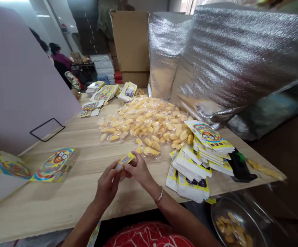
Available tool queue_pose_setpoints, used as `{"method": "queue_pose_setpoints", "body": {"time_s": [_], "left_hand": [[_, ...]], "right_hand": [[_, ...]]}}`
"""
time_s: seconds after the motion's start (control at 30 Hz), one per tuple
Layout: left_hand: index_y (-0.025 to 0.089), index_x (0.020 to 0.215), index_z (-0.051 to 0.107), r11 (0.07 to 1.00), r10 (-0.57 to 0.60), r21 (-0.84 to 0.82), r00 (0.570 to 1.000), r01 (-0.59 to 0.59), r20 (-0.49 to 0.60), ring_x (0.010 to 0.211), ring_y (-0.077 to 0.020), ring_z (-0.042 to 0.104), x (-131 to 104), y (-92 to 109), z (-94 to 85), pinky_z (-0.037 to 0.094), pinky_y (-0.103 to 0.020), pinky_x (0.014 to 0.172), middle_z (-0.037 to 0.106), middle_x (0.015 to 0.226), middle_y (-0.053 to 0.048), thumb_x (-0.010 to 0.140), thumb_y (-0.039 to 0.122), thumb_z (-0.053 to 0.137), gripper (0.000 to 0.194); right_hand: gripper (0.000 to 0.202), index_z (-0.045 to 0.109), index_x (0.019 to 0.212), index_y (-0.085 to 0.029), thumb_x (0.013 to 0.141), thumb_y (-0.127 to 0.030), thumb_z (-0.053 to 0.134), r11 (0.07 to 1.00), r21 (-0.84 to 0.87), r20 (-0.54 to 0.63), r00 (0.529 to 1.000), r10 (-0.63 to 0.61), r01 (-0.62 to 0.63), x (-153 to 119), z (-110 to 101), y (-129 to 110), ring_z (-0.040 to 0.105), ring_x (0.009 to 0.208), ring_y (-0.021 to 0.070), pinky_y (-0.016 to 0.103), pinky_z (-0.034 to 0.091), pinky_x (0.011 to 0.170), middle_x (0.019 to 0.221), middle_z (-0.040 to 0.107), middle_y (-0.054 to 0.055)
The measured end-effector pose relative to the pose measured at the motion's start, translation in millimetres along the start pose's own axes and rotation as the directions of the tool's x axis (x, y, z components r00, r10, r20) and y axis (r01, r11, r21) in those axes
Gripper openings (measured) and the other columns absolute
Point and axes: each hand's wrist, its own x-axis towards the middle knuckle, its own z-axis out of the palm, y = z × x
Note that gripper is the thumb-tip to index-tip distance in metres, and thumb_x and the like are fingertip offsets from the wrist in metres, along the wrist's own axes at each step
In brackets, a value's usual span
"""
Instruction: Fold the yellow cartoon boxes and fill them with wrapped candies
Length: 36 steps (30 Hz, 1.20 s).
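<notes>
Both hands meet over the wooden table, holding one small yellow and blue printed carton (125, 160) between them. My left hand (109, 181) grips its near left end. At its right end, the thumb and fingers of my right hand (140, 171) pinch it. Just beyond the hands lies a wide heap of yellow pieces in clear wrappers (149, 120). To the right of my right hand, flat printed cartons (192, 164) are stacked in a loose, fanned pile. What the carton contains, if anything, is hidden.
Printed boxes (55, 164) stand at the left by a black wire frame (47, 129). More cartons (104, 93) lie at the back. Silver foil bags (231, 61) and a cardboard box (131, 41) border the far side. A metal bowl (215, 212) sits below the right edge. A co-worker (64, 70) is behind the partition.
</notes>
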Motion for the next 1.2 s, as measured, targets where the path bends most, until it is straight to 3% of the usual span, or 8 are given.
{"method": "queue_pose_setpoints", "body": {"time_s": [0.17, 0.3, 0.53, 0.67, 0.73, 0.87, 1.0, 1.2], "left_hand": [[0.022, 0.091, 0.064, 0.985, -0.110, -0.132, 0.993, 0.115, 0.046, 0.105, -0.0216, 0.065, 6.4, 3.3, -2.4, 0.053, -0.033, 0.087, 0.067, 0.115, -0.009, 0.087, 0.024, 0.056, 0.008], [0.022, 0.087, 0.062, 0.947, -0.261, -0.182, 0.964, 0.266, 0.052, 0.102, -0.0206, 0.064, 9.5, -7.3, -10.1, 0.053, -0.030, 0.084, 0.067, 0.113, -0.007, 0.085, 0.031, 0.059, 0.011], [0.012, 0.101, 0.056, 0.697, -0.662, -0.004, 0.640, 0.717, -0.391, 0.094, -0.0322, 0.061, -22.3, -91.2, -30.6, 0.048, -0.055, 0.087, 0.063, 0.093, -0.011, 0.074, 0.054, 0.054, 0.050], [0.014, 0.116, 0.055, 0.801, -0.497, 0.268, 0.844, 0.535, -0.200, 0.126, -0.0397, 0.043, -32.8, -97.2, -35.8, 0.028, -0.058, 0.107, 0.054, 0.126, -0.020, 0.064, 0.051, 0.065, 0.065], [0.020, 0.130, 0.047, 0.871, -0.356, 0.414, 0.920, 0.263, 0.164, 0.138, -0.0405, 0.027, -25.3, -88.0, -32.7, 0.023, -0.060, 0.109, 0.036, 0.148, -0.019, 0.065, 0.052, 0.068, 0.076], [0.023, 0.147, 0.025, 0.884, -0.321, 0.468, 0.734, 0.005, 0.598, 0.143, -0.0434, 0.007, 1.7, -70.4, -14.3, 0.010, -0.069, 0.107, 0.014, 0.158, -0.019, 0.052, 0.054, 0.076, 0.113], [0.025, 0.145, 0.031, 0.935, -0.226, 0.351, 0.694, -0.042, 0.684, 0.143, -0.0440, 0.012, 17.5, -59.1, 14.4, 0.009, -0.067, 0.108, 0.019, 0.157, -0.018, 0.047, 0.051, 0.078, 0.112], [0.019, 0.142, 0.034, 0.960, -0.188, 0.279, 0.796, 0.026, 0.575, 0.131, -0.0387, 0.037, 17.0, -59.1, 29.1, 0.023, -0.059, 0.107, 0.045, 0.141, -0.018, 0.059, 0.028, 0.065, 0.088]], "right_hand": [[0.074, 0.046, 0.124, -0.016, 0.069, -0.059, 0.072, 0.972, -0.205, 0.073, 0.992, -0.105, 0.117, 13.5, -20.2, 20.1, 0.049, 0.042, 0.0103, 0.022, 0.039, 0.042, 0.056, 0.054, -0.007], [0.059, 0.048, 0.130, -0.017, 0.083, -0.049, 0.064, 0.689, -0.651, 0.073, 0.930, -0.359, 0.317, 21.4, -15.2, 29.7, 0.059, 0.062, 0.0158, 0.026, 0.044, 0.058, 0.071, 0.064, 0.000], [0.028, 0.061, 0.109, -0.010, 0.086, -0.026, 0.060, 0.011, -0.995, 0.087, 0.933, -0.350, 0.097, 54.5, -34.3, 24.5, 0.053, 0.104, 0.0311, 0.044, 0.043, 0.086, 0.110, 0.060, 0.019], [0.022, 0.063, 0.098, -0.010, 0.083, -0.026, 0.062, -0.115, -0.978, 0.199, 0.939, -0.281, 0.173, 63.3, -50.4, 31.6, 0.050, 0.101, 0.0305, 0.044, 0.042, 0.087, 0.102, 0.061, 0.018], [0.013, 0.064, 0.093, -0.013, 0.083, -0.019, 0.059, -0.121, -0.953, 0.299, 0.926, -0.233, 0.277, 58.0, -51.4, 37.4, 0.052, 0.099, 0.0267, 0.039, 0.042, 0.087, 0.098, 0.063, 0.013], [0.016, 0.064, 0.095, -0.016, 0.081, -0.012, 0.057, -0.089, -0.918, 0.398, 0.894, -0.208, 0.387, 37.3, -53.9, 49.0, 0.052, 0.099, 0.0222, 0.033, 0.043, 0.091, 0.102, 0.065, 0.007], [0.028, 0.063, 0.103, -0.017, 0.079, -0.006, 0.055, 0.126, -0.902, 0.351, 0.871, -0.343, 0.413, 19.3, -64.0, 55.8, 0.051, 0.108, 0.0214, 0.035, 0.043, 0.097, 0.115, 0.062, 0.007], [0.039, 0.057, 0.119, -0.016, 0.081, -0.011, 0.054, 0.361, -0.892, 0.104, 0.901, -0.420, 0.271, -0.5, -46.4, 59.6, 0.054, 0.111, 0.0270, 0.045, 0.044, 0.097, 0.120, 0.061, 0.014]]}}
